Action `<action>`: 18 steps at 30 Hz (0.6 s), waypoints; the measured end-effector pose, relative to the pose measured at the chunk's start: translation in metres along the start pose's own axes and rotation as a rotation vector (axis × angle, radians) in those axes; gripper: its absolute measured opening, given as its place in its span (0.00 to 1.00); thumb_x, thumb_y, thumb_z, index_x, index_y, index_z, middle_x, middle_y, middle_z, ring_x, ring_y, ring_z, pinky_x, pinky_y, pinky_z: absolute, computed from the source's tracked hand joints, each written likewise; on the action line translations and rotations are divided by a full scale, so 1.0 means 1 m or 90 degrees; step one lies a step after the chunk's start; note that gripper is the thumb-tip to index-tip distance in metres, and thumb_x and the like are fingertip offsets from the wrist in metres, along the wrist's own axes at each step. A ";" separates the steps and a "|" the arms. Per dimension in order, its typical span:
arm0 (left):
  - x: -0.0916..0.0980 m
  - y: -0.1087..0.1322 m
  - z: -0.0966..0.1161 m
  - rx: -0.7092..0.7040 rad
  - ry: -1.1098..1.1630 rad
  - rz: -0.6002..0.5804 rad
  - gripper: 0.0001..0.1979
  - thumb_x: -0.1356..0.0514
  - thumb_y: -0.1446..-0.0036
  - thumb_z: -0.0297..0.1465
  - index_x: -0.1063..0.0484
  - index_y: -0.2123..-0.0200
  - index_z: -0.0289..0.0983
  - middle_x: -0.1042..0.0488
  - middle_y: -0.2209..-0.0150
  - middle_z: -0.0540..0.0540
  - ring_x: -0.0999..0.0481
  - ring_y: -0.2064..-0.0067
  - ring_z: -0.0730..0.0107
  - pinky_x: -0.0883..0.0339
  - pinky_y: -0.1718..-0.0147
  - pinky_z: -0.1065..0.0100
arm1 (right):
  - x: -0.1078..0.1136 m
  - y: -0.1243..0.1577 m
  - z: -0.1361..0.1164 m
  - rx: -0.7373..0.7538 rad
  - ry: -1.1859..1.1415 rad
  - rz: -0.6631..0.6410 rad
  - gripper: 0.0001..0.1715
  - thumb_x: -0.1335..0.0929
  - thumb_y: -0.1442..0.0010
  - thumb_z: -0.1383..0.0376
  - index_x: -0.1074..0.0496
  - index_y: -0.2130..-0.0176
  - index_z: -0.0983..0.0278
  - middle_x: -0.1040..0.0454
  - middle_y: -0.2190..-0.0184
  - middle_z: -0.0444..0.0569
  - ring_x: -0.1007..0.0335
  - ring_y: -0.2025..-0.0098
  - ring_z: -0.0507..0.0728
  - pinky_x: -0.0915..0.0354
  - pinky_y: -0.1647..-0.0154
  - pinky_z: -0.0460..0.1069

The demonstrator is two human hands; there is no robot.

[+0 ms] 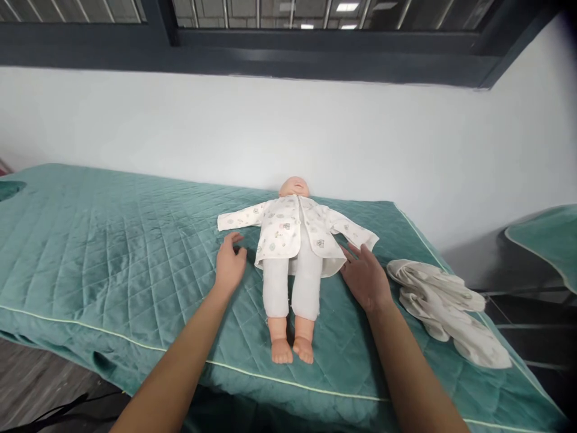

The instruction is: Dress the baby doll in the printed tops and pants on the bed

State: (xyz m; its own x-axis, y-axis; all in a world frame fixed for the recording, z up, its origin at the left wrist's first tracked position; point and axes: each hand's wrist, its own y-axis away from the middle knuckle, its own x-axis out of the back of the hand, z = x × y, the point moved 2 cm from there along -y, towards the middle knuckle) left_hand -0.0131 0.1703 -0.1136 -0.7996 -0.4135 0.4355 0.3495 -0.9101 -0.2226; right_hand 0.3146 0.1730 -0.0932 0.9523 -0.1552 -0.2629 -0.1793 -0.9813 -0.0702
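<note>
A baby doll (295, 187) lies on its back with its feet toward me. It wears a white printed jacket (280, 231), which hangs open at the front with the sleeves spread out, over white legs. My left hand (231, 261) rests on the bedcover below the sleeve on the left, fingers loosely bent and nothing in them. On the other side, my right hand (366, 276) has its fingers apart at the jacket's hem and under the end of the right-hand sleeve. Whether those fingertips touch the cloth, I cannot tell.
Folded white clothes (446, 310) lie to the right of my right hand. Under everything is a green quilted bedcover (135, 258) with a pale piped edge. A white wall (189, 129) stands behind the bed, below a dark-framed window. A green-covered seat (547, 240) is at far right.
</note>
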 end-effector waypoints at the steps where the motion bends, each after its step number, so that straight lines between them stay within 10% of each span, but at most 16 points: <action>1: -0.001 -0.009 -0.001 0.000 -0.045 -0.010 0.26 0.46 0.44 0.25 0.36 0.41 0.38 0.24 0.44 0.39 0.26 0.41 0.56 0.35 0.41 0.54 | 0.002 -0.005 0.000 -0.037 -0.031 -0.012 0.22 0.35 0.38 0.44 0.27 0.58 0.57 0.22 0.51 0.56 0.25 0.44 0.65 0.29 0.42 0.67; 5: -0.005 -0.039 -0.002 0.016 -0.220 -0.041 0.33 0.46 0.42 0.28 0.44 0.32 0.37 0.26 0.41 0.35 0.32 0.36 0.45 0.44 0.38 0.43 | 0.001 -0.027 0.004 -0.178 -0.180 -0.041 0.25 0.35 0.37 0.45 0.27 0.57 0.62 0.25 0.47 0.61 0.29 0.39 0.64 0.31 0.39 0.64; 18: -0.003 -0.081 -0.012 0.076 -0.408 -0.022 0.39 0.49 0.37 0.36 0.59 0.26 0.36 0.29 0.41 0.27 0.30 0.39 0.41 0.42 0.40 0.45 | 0.004 -0.092 0.010 -0.169 -0.441 0.092 0.12 0.40 0.32 0.62 0.29 0.59 0.61 0.22 0.63 0.51 0.22 0.54 0.57 0.22 0.55 0.54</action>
State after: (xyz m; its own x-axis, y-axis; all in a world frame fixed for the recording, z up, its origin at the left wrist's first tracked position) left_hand -0.0447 0.2452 -0.1072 -0.3749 -0.2836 0.8826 0.4103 -0.9045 -0.1164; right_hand 0.3329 0.2642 -0.0973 0.5353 -0.2633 -0.8025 -0.1411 -0.9647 0.2224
